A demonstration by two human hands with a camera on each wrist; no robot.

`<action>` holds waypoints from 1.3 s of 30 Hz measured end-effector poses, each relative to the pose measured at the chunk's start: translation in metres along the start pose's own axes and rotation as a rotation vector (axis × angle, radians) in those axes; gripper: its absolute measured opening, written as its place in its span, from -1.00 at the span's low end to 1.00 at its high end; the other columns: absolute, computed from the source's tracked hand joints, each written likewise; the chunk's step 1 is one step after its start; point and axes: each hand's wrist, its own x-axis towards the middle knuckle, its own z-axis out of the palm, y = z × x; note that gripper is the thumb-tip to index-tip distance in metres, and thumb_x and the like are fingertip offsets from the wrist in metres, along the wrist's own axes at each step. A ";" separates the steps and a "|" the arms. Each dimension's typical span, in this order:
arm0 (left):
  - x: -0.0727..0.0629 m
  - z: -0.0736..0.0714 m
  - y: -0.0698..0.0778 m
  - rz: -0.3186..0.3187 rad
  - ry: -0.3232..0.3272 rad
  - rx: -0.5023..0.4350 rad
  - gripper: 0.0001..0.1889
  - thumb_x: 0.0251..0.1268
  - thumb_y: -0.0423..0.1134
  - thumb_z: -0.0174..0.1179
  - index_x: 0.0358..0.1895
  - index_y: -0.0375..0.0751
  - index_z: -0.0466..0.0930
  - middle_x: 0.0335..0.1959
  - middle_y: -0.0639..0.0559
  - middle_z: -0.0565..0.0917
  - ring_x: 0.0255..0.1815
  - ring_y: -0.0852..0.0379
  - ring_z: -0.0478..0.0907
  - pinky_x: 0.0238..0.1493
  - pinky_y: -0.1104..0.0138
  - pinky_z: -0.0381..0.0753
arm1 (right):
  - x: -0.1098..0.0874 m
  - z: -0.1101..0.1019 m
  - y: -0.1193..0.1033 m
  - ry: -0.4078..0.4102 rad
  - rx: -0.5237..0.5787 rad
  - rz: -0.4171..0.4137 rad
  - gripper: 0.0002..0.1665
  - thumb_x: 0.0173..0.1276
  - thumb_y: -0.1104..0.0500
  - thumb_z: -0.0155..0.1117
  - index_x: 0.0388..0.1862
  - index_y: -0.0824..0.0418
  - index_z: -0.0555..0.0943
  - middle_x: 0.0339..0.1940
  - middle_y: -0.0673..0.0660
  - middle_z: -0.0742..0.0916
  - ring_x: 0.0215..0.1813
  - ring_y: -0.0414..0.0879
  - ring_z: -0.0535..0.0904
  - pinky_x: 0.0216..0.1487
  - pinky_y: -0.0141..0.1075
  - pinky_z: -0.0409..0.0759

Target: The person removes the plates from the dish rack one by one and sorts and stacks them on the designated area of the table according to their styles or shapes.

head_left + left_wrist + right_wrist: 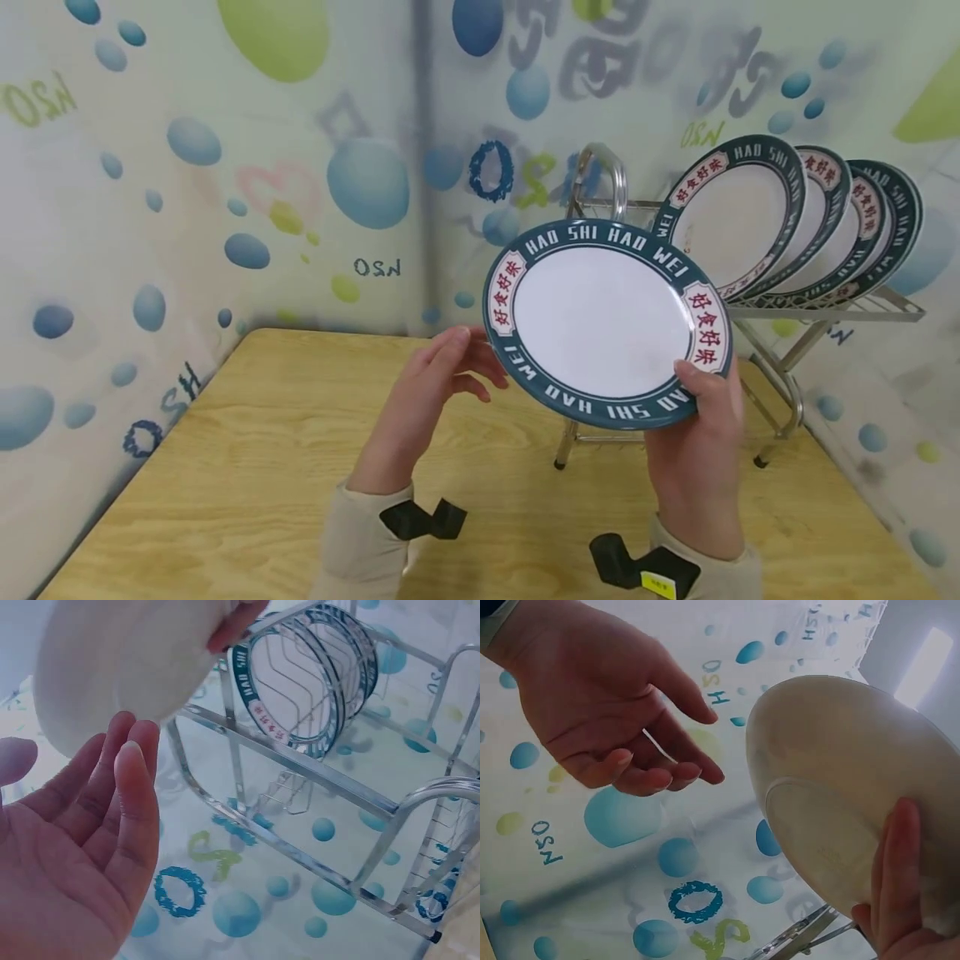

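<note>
A white plate (pixel 600 321) with a dark green lettered rim is held up, tilted, over the table. My right hand (pixel 701 442) grips its right edge, thumb on the rim's face and fingers (pixel 901 877) against the pale underside. My left hand (pixel 442 383) is by the plate's left edge with fingers loosely bent. The right wrist view shows a gap between that left hand (pixel 615 705) and the plate (pixel 817 750). Similar plates (pixel 735 221), several of them, stand on edge in a metal dish rack (pixel 862 310) at the right.
The wooden table (pixel 300 433) runs back to walls covered in bubble-patterned sheeting (pixel 360 183). The rack's legs stand on the table's right part, and its curved metal end (pixel 611 175) rises behind the held plate. Each wrist carries a black strap (pixel 423 518).
</note>
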 end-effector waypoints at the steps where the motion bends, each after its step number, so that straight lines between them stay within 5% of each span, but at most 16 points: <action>1: -0.002 0.000 0.003 0.005 0.009 -0.005 -0.56 0.34 0.08 -0.19 0.03 -0.12 0.47 -0.25 -0.17 0.59 -0.24 -0.11 0.53 -0.29 0.14 0.53 | 0.000 0.000 0.001 0.000 -0.007 -0.001 -0.38 0.32 0.29 -0.19 0.37 0.06 0.07 0.24 0.29 0.29 -0.07 -0.03 0.46 -0.12 -0.32 0.52; 10: -0.008 -0.002 0.021 0.104 -0.014 -0.105 -0.49 0.42 0.05 -0.45 0.21 -0.15 0.27 -0.30 -0.15 0.61 -0.40 -0.13 0.55 -0.53 0.27 0.51 | 0.001 0.002 0.002 0.003 -0.038 -0.014 -0.37 0.32 0.31 -0.17 0.36 0.05 0.07 0.24 0.30 0.30 -0.06 -0.01 0.48 -0.13 -0.31 0.52; 15: -0.008 -0.001 0.020 0.034 -0.055 -0.074 -0.52 0.38 0.01 -0.31 0.30 -0.03 0.14 -0.29 -0.13 0.61 -0.37 -0.12 0.57 -0.52 0.27 0.52 | 0.001 0.004 0.003 0.009 -0.047 -0.002 -0.37 0.31 0.31 -0.15 0.36 0.04 0.08 0.25 0.29 0.29 -0.04 -0.01 0.47 -0.13 -0.29 0.52; 23: -0.009 0.007 0.011 -0.073 -0.069 0.050 -0.58 0.32 -0.01 -0.10 0.23 0.10 0.21 -0.20 -0.11 0.56 -0.30 -0.08 0.49 -0.37 0.16 0.54 | -0.002 0.006 0.008 0.039 -0.130 0.103 -0.40 0.34 0.26 -0.10 0.35 0.02 0.10 0.19 0.24 0.35 -0.12 -0.07 0.50 -0.16 -0.33 0.53; 39: -0.008 0.006 0.012 -0.073 -0.031 -0.061 -0.60 0.34 -0.11 -0.10 0.23 0.08 0.18 -0.26 -0.15 0.59 -0.45 -0.03 0.50 -0.37 0.19 0.51 | 0.001 0.019 0.016 -0.008 -0.328 0.079 -0.40 0.37 0.25 -0.06 0.35 0.03 0.07 0.23 0.21 0.33 0.08 0.08 0.41 0.00 -0.25 0.43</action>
